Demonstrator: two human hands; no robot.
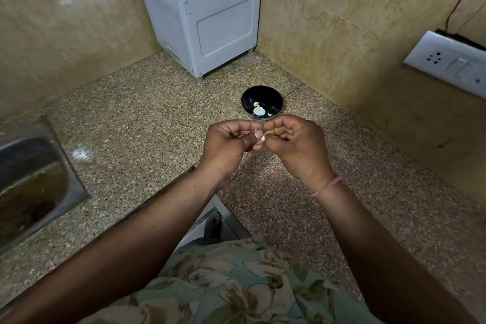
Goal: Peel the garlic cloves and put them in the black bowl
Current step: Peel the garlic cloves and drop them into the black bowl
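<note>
A small black bowl (273, 97) stands on the speckled granite counter, with pale garlic pieces (258, 110) lying in its bottom. Just in front of the bowl, above the counter, my left hand (230, 143) and my right hand (294, 143) meet fingertip to fingertip. Between them they pinch a small garlic clove (263, 137), of which only a pale sliver shows between the thumbs. The fingers of both hands are curled, and the rest of the clove is hidden.
A grey-white box appliance (207, 16) stands in the far corner behind the bowl. A steel sink (31, 179) is set into the counter at the left. Wall sockets (447, 60) are on the right wall. The counter's inner corner edge (184, 173) runs under my left wrist.
</note>
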